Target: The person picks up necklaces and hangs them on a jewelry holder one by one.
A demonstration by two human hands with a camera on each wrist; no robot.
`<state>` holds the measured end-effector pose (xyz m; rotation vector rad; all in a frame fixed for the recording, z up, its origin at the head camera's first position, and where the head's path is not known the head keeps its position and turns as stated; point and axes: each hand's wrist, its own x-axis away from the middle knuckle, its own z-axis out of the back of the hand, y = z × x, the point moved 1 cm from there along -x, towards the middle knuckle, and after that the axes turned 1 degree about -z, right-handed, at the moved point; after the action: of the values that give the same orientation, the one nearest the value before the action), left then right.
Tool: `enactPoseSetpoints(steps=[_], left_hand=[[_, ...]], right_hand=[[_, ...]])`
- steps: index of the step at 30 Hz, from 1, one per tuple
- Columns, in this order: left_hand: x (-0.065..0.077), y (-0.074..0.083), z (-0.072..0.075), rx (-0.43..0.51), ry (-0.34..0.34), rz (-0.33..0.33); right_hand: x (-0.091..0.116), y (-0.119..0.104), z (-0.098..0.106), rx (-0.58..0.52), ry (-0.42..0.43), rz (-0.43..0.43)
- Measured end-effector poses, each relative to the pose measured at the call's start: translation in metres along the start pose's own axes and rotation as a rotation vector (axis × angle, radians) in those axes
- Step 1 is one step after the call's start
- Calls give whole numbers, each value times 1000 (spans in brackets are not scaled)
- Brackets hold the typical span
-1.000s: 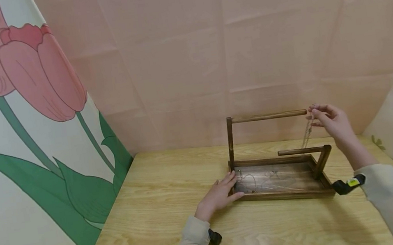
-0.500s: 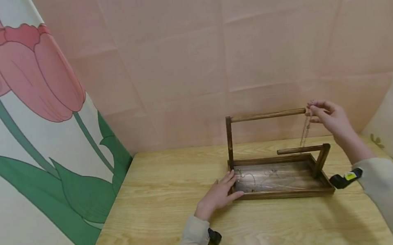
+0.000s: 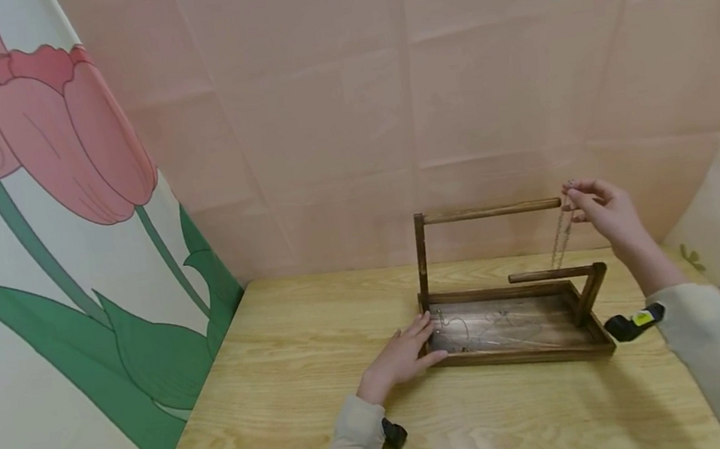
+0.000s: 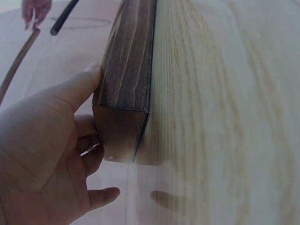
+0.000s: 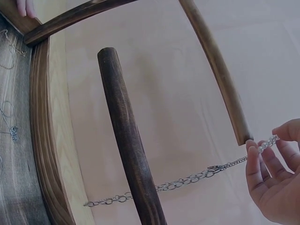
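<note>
Pink backdrop [image 3: 317, 109]: hung creased behind the wood-grain table [image 3: 270, 373].
Left hand [image 3: 399, 356]: spread, touching the left end of the dark wooden tray [image 3: 528, 358].
Right hand [image 3: 608, 214]: pinched the beaded end of a silvery chain [image 5: 201, 176], just beside the free tip of the upper bar [image 3: 491, 212].
Silvery chain: dangled, passing behind the lower bar [image 3: 547, 275] in the right wrist view.
Dark wooden tray: held thin strands [image 5: 14, 133].
</note>
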<state>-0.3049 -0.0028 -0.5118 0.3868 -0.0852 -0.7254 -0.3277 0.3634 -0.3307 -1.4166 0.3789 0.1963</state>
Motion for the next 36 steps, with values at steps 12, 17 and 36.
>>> enactPoseSetpoints(steps=[12, 17, 36], left_hand=[[-1, 0, 2, -2, 9, -2], [0, 1, 3, -3, 7, -3], [1, 3, 3, 0, 4, -1]], right_hand=[[-6, -4, -1, 191, -16, -6], [-9, -2, -1, 222, -18, -18], [-10, -3, -7, 276, -34, -24]])
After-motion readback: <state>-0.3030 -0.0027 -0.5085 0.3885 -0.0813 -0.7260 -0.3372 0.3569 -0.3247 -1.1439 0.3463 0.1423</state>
